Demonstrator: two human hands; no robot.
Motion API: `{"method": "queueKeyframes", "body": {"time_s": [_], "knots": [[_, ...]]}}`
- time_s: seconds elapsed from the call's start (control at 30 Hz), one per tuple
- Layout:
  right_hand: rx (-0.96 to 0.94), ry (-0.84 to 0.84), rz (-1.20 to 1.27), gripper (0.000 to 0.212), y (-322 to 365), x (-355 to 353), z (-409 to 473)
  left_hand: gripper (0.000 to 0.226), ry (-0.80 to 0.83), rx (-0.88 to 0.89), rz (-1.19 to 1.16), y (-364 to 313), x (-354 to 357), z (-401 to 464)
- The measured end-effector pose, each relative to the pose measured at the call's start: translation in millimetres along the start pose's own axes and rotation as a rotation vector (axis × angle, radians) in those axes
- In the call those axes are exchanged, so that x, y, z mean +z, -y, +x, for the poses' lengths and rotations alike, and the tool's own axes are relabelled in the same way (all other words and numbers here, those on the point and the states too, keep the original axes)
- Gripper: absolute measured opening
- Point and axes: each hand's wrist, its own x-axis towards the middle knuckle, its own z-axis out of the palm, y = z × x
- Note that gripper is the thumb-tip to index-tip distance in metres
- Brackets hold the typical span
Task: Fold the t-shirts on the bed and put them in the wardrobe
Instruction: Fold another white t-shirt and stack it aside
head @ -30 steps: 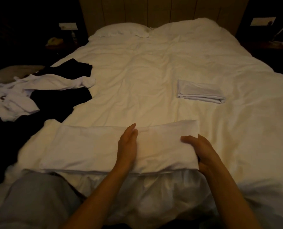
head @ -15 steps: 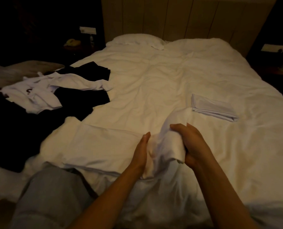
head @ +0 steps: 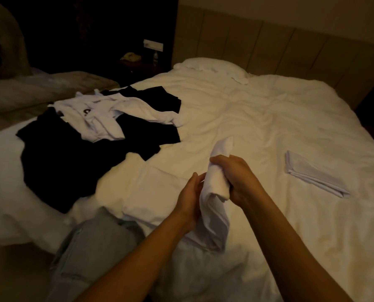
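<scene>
— How far along was the job at that point?

— Early, I'd judge. One folded white t-shirt (head: pixel 314 174) lay flat towards the right edge of the bed (head: pixel 258 110), well apart from the rest. A second white t-shirt (head: pixel 216 192) was in the hands near the foot edge, part of it bunched and lifted, the remainder spread flat on the duvet to its left.

— What were the hands doing?

— The right hand (head: pixel 236 177) had its fingers curled round the raised end of that shirt, gripping it. The left hand (head: pixel 191 192) stood beside the cloth with straight fingers pressed against the fold line, holding nothing.

— And what was left?

— Plenty. A crumpled white t-shirt (head: pixel 99 118) sprawled across black t-shirts (head: pixel 72 162) towards the left edge, all unfolded; I couldn't tell how many dark ones there were. The pillow (head: pixel 210 64) sat at the head edge. No wardrobe showed, so nothing seemed stored yet.

— So the step in hand?

— Probably folding the second shirt in half, right end over left. A grey trouser knee (head: pixel 94 247) pressed against the foot edge.
</scene>
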Motion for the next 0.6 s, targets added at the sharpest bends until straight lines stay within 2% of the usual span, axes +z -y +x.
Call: {"method": "queueKeyframes", "body": {"time_s": [0.07,0.13,0.17,0.27,0.5,0.6], "knots": [[0.013,0.025,-0.053,0.04,-4.4,19.8,5.6,0.044,0.008,0.004,-0.077,-14.1,-16.4,2.3],[0.015,0.038,-0.112,0.044,-10.4,39.7,11.5,0.036,-0.002,0.045,0.023,-22.2,-35.4,5.0],[0.007,0.045,-0.156,0.043,-13.9,49.6,14.3,0.039,0.0,0.057,0.064,-25.5,-44.5,5.2],[-0.004,0.06,-0.28,0.031,-26.4,76.8,20.5,0.052,-0.015,0.006,0.073,-41.1,-68.0,3.6],[0.036,0.091,-0.394,0.009,-56.0,116.8,30.4,0.074,-0.052,-0.044,0.029,-66.7,-120.9,7.3],[0.032,0.126,-0.397,0.027,-66.9,124.2,31.5,0.068,-0.068,-0.072,0.108,-73.6,-130.7,8.4]]}}
